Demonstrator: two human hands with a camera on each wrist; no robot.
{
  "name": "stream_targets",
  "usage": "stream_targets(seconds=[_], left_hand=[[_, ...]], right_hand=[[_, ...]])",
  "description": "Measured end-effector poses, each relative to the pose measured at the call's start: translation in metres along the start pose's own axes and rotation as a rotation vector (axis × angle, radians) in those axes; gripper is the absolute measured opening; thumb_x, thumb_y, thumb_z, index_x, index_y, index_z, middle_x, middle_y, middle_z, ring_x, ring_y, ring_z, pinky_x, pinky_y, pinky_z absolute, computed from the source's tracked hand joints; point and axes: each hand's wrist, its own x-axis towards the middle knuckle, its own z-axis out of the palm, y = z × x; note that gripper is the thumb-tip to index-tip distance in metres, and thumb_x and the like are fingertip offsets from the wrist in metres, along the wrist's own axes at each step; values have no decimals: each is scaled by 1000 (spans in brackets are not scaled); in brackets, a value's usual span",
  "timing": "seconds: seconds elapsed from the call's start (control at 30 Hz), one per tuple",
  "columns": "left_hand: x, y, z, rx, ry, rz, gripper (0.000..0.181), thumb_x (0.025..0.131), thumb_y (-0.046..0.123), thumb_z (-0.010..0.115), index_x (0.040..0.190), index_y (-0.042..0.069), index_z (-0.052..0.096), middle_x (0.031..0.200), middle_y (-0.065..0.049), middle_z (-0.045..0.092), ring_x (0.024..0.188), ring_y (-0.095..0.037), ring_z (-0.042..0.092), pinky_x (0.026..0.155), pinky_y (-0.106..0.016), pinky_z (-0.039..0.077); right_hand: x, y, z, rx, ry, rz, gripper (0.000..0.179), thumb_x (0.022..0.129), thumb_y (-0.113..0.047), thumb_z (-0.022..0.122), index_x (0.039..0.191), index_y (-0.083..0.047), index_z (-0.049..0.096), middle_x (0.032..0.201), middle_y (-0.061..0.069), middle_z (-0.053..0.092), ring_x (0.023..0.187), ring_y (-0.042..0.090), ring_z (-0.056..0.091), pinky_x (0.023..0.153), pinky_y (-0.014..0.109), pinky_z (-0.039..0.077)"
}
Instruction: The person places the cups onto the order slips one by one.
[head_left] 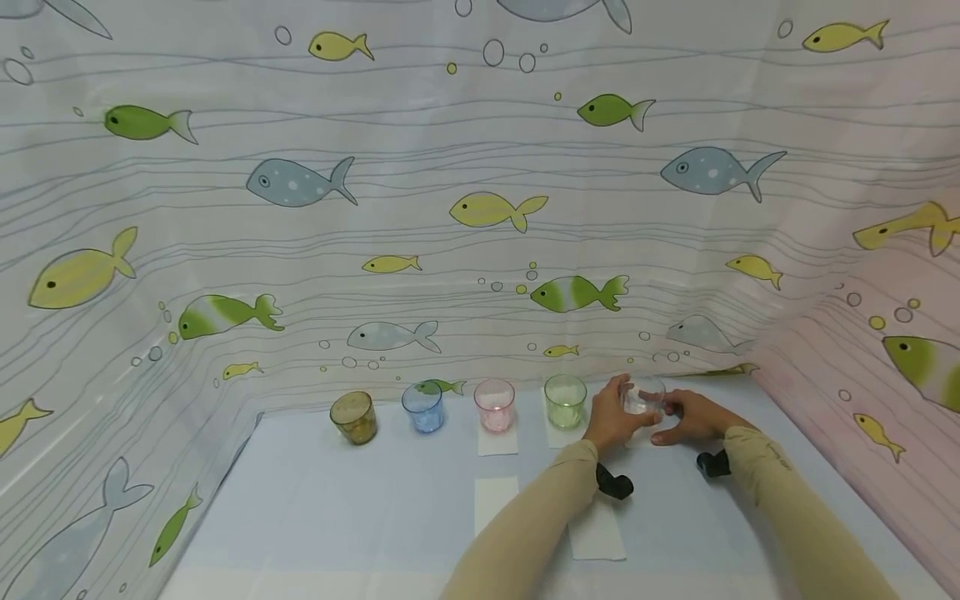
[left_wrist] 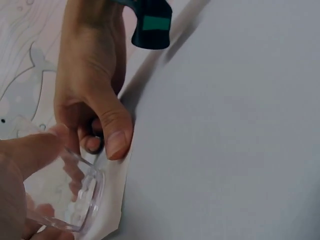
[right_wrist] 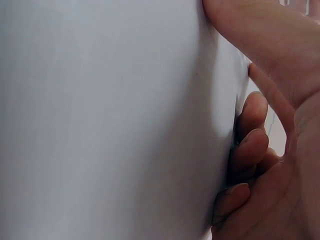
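A clear glass is at the right end of a row of tumblers. My left hand grips it from the left, with thumb and fingers round its wall. In the left wrist view the glass is tilted, close over a white paper sheet. From the right comes my right hand, its thumb and index finger apart beside the glass. Its thumb is right at the sheet's edge. In the right wrist view the other fingers lie loosely bent near the table.
Left of the hands stand a green glass, a pink glass, a blue glass and an amber glass. White sheets lie under the pink and green ones; further sheets lie nearer. A fish-print curtain surrounds the table.
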Motion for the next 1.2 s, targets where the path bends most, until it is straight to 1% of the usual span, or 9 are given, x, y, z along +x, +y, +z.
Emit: stream_targets(seconds=[0.13, 0.23, 0.3, 0.47, 0.67, 0.73, 0.93, 1.1, 1.2], left_hand=[[-7, -1, 1, 56, 0, -4, 108, 82, 34, 94, 165, 6, 30, 163, -11, 48, 149, -24, 49, 123, -35, 43], [-14, 2, -1, 35, 17, -15, 118, 83, 34, 94, 168, 4, 18, 172, -13, 33, 158, -28, 36, 129, -40, 35], [-19, 5, -4, 18, 37, -11, 120, 83, 33, 93, 169, 4, 15, 174, -15, 28, 161, -29, 31, 130, -42, 33], [-32, 17, -12, 55, 55, 52, 121, 83, 33, 93, 168, 3, 14, 172, -18, 28, 160, -30, 30, 129, -43, 34], [-47, 25, -24, 115, 44, 122, 120, 84, 38, 91, 169, 6, 13, 171, -15, 29, 159, -25, 31, 129, -39, 34], [-53, 27, -30, 124, 47, 164, 117, 84, 39, 91, 168, 6, 16, 168, -13, 32, 156, -22, 35, 128, -37, 36], [-71, 31, -50, 161, 33, 348, 98, 87, 38, 89, 162, 9, 33, 161, -12, 42, 150, -22, 45, 124, -36, 41], [-90, 37, -65, 228, 38, 495, 86, 90, 34, 87, 157, 3, 42, 158, -16, 47, 147, -24, 49, 122, -37, 45], [-101, 39, -73, 277, 47, 586, 80, 90, 31, 86, 153, 2, 46, 156, -17, 48, 146, -25, 51, 119, -35, 47]], right_hand=[[-1, -1, 4, 3, -3, -25, 92, 76, -39, 97, 147, 4, 58, 104, 11, 56, 98, 28, 52, 87, 40, 47], [0, -1, 7, 7, -7, -47, 96, 76, -39, 97, 154, -4, 53, 102, 8, 53, 97, 26, 50, 83, 37, 44], [1, -1, 8, 6, -6, -61, 97, 76, -39, 97, 155, -6, 53, 102, 8, 53, 96, 25, 50, 83, 36, 44], [3, 2, 8, -10, 6, -77, 96, 75, -38, 97, 153, -3, 54, 103, 9, 56, 95, 25, 51, 80, 35, 45], [3, 0, 8, -22, 9, -29, 92, 72, -40, 98, 143, 5, 60, 104, 10, 57, 97, 27, 53, 84, 39, 48], [3, -1, 7, -22, 7, -23, 91, 73, -39, 98, 140, 8, 60, 106, 10, 59, 99, 28, 54, 86, 41, 49], [2, -1, 3, -54, -6, -39, 89, 77, -37, 96, 141, 10, 58, 106, 12, 59, 98, 27, 53, 85, 41, 49], [0, -2, 0, -49, -10, -11, 99, 77, -42, 95, 144, 16, 51, 112, 18, 63, 103, 33, 56, 96, 56, 53], [-2, 0, 1, -52, -11, -7, 102, 78, -44, 95, 147, 15, 49, 115, 20, 63, 105, 35, 57, 99, 60, 53]])
